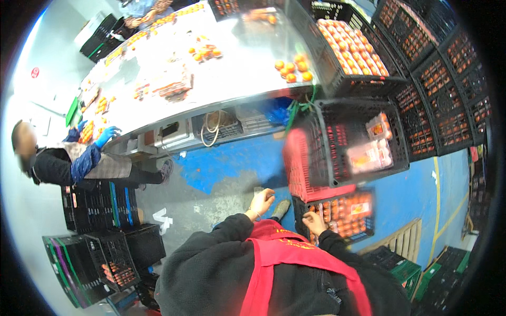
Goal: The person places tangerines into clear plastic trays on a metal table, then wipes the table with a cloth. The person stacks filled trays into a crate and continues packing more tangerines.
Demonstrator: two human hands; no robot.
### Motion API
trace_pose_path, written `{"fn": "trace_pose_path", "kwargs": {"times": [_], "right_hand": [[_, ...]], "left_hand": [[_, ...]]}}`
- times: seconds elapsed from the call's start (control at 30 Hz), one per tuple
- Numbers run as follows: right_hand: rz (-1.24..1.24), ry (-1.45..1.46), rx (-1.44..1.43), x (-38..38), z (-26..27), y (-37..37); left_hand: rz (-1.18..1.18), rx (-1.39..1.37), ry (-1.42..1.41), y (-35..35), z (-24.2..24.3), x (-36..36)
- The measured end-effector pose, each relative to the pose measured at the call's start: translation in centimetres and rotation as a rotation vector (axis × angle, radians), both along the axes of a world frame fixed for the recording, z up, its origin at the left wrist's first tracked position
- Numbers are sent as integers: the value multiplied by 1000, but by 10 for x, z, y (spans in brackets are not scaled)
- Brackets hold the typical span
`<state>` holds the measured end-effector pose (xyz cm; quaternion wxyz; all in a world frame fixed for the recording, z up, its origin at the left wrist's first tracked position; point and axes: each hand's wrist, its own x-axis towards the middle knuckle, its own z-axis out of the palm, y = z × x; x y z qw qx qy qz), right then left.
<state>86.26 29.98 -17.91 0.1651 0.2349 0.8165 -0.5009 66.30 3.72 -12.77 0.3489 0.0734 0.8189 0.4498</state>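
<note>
My left hand [262, 202] is held in front of my red apron, above the floor, its fingers loosely curled with nothing in them. My right hand [314, 222] hangs at the left edge of a black crate of packed orange fruit [340, 215]; whether it touches a pack is unclear. Above that crate sits a red plastic crate [298, 170], and beside it a black crate [365, 175] holds a few clear fruit packs [371, 156]. A bright metal worktable [245, 71] carries loose orange fruit [294, 69] at its near right corner and stacked trays further left.
At left a person [67, 162] in blue gloves works at the table; another person's hands [144, 19] show at its far side. Tall stacks of black crates [435, 91] stand at right. More crates [110, 252] sit lower left, with a wooden pallet [403, 241] lower right.
</note>
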Motion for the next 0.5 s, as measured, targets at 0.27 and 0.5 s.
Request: {"fn": "trace_pose_path", "kwargs": {"times": [0.27, 0.5], "right_hand": [[114, 326, 109, -137, 47, -64], [-58, 246, -83, -208, 72, -145]], "left_hand": [[-75, 87, 231, -100, 50, -26], [196, 142, 351, -187, 63, -66]]}}
